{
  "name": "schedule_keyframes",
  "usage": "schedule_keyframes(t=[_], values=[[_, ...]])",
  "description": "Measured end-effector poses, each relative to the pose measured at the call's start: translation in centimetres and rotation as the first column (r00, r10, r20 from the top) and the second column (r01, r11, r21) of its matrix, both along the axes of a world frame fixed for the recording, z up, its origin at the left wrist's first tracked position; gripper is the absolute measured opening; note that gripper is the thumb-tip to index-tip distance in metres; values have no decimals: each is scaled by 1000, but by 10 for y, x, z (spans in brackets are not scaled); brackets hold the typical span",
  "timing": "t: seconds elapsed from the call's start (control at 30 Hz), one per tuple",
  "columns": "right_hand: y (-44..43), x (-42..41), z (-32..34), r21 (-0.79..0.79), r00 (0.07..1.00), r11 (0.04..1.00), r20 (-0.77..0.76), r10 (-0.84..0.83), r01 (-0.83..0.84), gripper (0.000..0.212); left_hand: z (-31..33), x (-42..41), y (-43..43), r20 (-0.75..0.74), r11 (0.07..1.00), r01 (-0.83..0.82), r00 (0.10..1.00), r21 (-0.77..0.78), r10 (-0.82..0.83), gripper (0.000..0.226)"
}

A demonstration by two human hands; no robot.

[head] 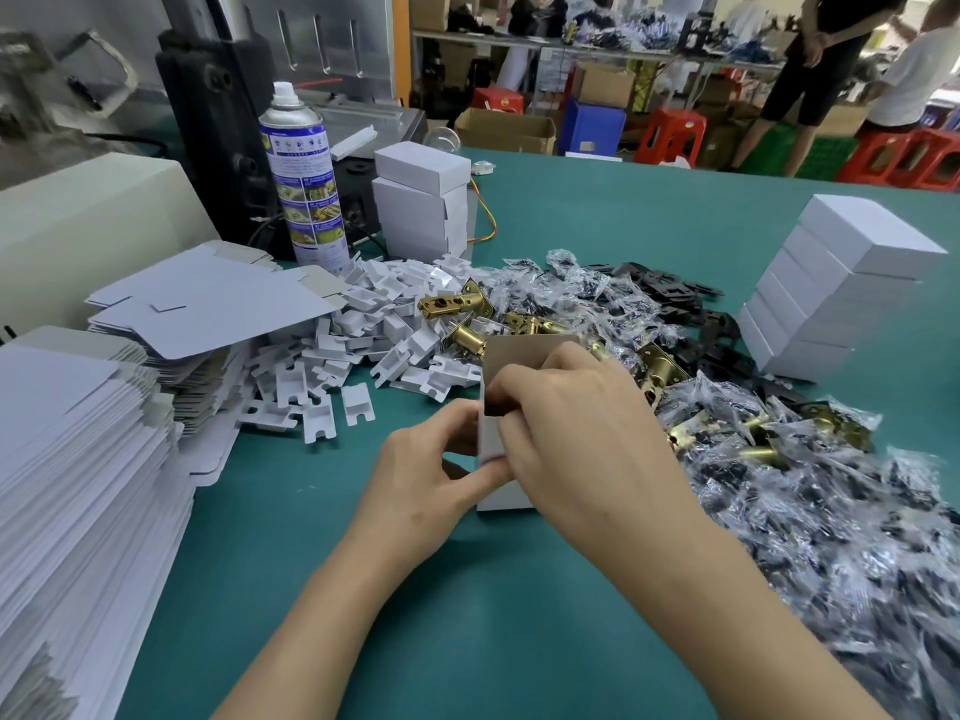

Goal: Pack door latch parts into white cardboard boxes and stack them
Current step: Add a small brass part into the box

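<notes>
Nearest, the left hand (421,475) is pinching the white box (491,438) standing just before the brass latches (457,304), while the right hand (582,423) is curling its grip over the open mouth, seemingly seating parts, likely calling next for tucking the raised flap (519,350).

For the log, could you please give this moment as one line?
left hand: holds white box | right hand: pinches its top | flap: open

Both hands (498,449) on white box (491,444)

bare green mat (415,615) near, flat cartons (78,459) left, bagged parts (805,511) right
</notes>
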State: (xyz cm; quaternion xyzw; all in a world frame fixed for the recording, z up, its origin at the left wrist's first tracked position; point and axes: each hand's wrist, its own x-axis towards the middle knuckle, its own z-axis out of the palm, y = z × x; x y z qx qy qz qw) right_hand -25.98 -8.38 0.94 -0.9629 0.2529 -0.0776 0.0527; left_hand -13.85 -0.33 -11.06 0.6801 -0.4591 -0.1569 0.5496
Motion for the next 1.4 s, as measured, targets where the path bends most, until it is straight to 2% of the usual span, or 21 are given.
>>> schedule_keyframes(t=[0.13, 0.2, 0.23, 0.3, 0.33, 0.37, 0.43, 0.53, 0.7, 0.77, 0.83, 0.9, 0.97, 1.03, 1.17, 1.3, 1.4], values=[[-2, -4, -5, -51, 999, 997, -22, 48, -49, 39, -2, -1, -2, 27, 999, -21, 999, -28, 22, 27], [-6, -6, -12, -64, 988, 994, 120, 98, -90, 33, -1, -3, -2, 49, 995, -59, 997, -80, 63, 37], [-9, -9, -17, -53, 953, 995, 286, 96, -84, 28, 0, -4, -2, 55, 989, -91, 994, -120, 99, 45], [-18, -16, -30, -25, 754, 1000, 656, 19, -4, 17, 2, -4, -2, 35, 964, -156, 985, -216, 168, 58], [-24, -21, -38, 24, 658, 999, 751, -42, 37, 14, 3, -3, -1, 26, 952, -178, 981, -250, 190, 60], [-29, -25, -46, 82, 601, 995, 793, -99, 55, 12, 4, -3, -1, 28, 946, -187, 979, -265, 202, 61], [-33, -30, -60, 163, 590, 985, 792, -160, 50, 10, 5, -4, -1, 53, 948, -179, 978, -262, 200, 57], [-34, -27, -77, 202, 626, 979, 766, -143, -24, 14, 6, -4, -2, 95, 951, -164, 976, -261, 194, 51], [-38, -19, -81, 380, 514, 913, 818, -258, -146, 29, 7, -2, -2, 133, 961, -125, 978, -248, 162, 40], [-43, -19, -82, 293, 538, 947, 823, -182, -129, 20, 7, -3, -3, 132, 965, -127, 978, -229, 160, 35], [-45, -19, -83, 112, 563, 991, 825, -55, -69, 9, 8, -4, -5, 132, 970, -124, 979, -209, 153, 27], [-45, -18, -86, 62, 542, 996, 840, -21, -58, 9, 9, -5, -7, 129, 972, -114, 981, -204, 142, 17], [-42, -17, -88, 139, 508, 987, 858, -77, -85, 14, 10, -6, -9, 116, 970, -102, 985, -220, 130, 17], [-39, -17, -88, 287, 484, 945, 856, -180, -155, 23, 12, -8, -11, 125, 966, -108, 982, -235, 140, 20], [-33, -13, -87, 539, 413, 774, 821, -394, -333, 40, 16, -12, -10, 180, 955, -141, 965, -263, 192, 21], [-37, -14, -87, 602, 406, 704, 790, -458, -376, 47, 19, -18, -9, 231, 941, -103, 955, -323, 184, 11], [-40, -16, -88, 614, 475, 679, 774, -418, -403, 36, 19, -21, -9, 203, 930, -107, 961, -351, 187, 35]])
